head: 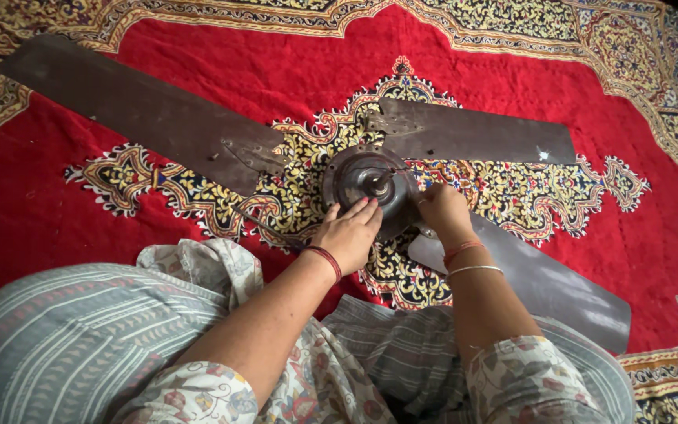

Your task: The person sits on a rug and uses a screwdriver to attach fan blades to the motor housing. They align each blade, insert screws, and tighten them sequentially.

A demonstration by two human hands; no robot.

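A dark brown ceiling fan lies on a red patterned carpet (pixel 221 71). Its round motor hub (pixel 364 182) sits in the middle, with a short shaft pointing up. My left hand (pixel 349 230) rests flat against the hub's near edge, fingers together. My right hand (pixel 441 206) is closed at the hub's right side, where the near right blade (pixel 543 283) joins it; whatever it pinches is hidden. A long blade (pixel 135 106) lies detached to the left, and another blade (pixel 472 133) points right from the hub.
My knees, in striped grey cloth (pixel 64 345), fill the lower left. Floral sleeves cover both forearms. The carpet's yellow ornate border (pixel 668 369) runs along the right and top edges.
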